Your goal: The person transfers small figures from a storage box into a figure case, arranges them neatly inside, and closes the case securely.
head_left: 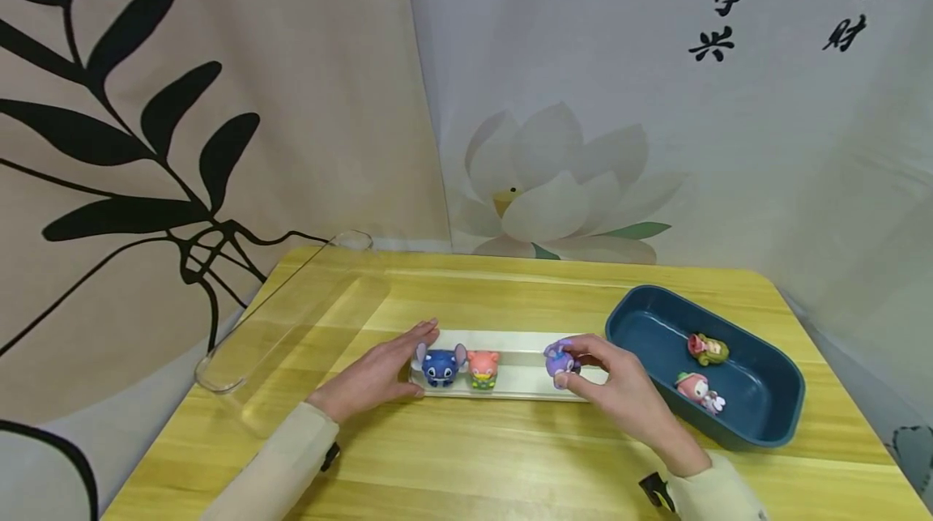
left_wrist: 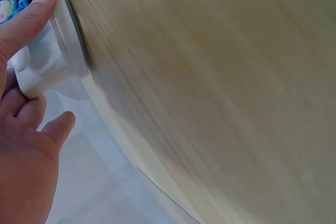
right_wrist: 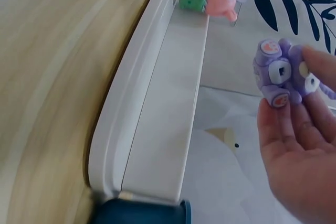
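Pinching purple figurine (head_left: 560, 363), right fingers (right_wrist: 270, 132) near blue bin (head_left: 645, 330), left fingers (head_left: 417, 334) holding white tray (head_left: 521, 375).

I pinch the purple, big-eared figurine (head_left: 560, 360) upright in my right fingers (head_left: 592, 345), lower centre; my left fingers (head_left: 417, 335) hold the white tray (head_left: 519, 380) by its left end.

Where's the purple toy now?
In the head view, the purple toy is in the right hand, over the white tray, left of the blue bin.
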{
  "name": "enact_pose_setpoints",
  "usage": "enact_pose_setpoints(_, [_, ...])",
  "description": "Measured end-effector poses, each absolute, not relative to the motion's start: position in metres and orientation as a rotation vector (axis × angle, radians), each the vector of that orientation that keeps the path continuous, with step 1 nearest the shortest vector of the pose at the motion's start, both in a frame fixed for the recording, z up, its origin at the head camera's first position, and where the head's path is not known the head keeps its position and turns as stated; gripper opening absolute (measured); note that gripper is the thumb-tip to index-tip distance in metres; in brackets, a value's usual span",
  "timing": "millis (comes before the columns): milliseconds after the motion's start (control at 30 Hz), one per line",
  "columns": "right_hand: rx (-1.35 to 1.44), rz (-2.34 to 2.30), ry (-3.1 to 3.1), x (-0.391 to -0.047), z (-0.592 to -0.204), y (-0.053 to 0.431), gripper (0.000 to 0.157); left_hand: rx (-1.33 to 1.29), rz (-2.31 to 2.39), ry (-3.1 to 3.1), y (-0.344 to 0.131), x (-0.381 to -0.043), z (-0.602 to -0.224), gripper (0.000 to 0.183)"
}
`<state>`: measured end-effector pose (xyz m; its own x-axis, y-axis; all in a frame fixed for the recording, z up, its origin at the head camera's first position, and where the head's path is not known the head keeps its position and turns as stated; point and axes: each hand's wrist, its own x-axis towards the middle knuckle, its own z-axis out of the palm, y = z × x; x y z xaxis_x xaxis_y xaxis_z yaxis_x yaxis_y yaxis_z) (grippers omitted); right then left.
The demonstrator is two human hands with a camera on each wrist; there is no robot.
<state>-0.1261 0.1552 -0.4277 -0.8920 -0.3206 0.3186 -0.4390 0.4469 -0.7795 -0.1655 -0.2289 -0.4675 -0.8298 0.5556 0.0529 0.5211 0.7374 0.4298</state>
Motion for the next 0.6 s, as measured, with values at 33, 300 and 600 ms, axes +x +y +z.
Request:
enact_pose_setpoints(33, [0.678,1.459,-2.560,-0.127,-0.428,0.153,0.032,0.889,0.675,2.852,-0.229,-0.165,-0.467,0.096])
enact_pose_setpoints(300, [0.651,1.654,-2.536,-0.132,-0.430,0.140,0.033,0.884,0.692,2.840,-0.229,-0.166,-0.467,0.096])
enact_pose_setpoints(600, [0.658,1.766,-2.541,-0.140,-0.437,0.129,0.037,0.885,0.681,2.847,-0.228,-0.166,-0.467,0.096])
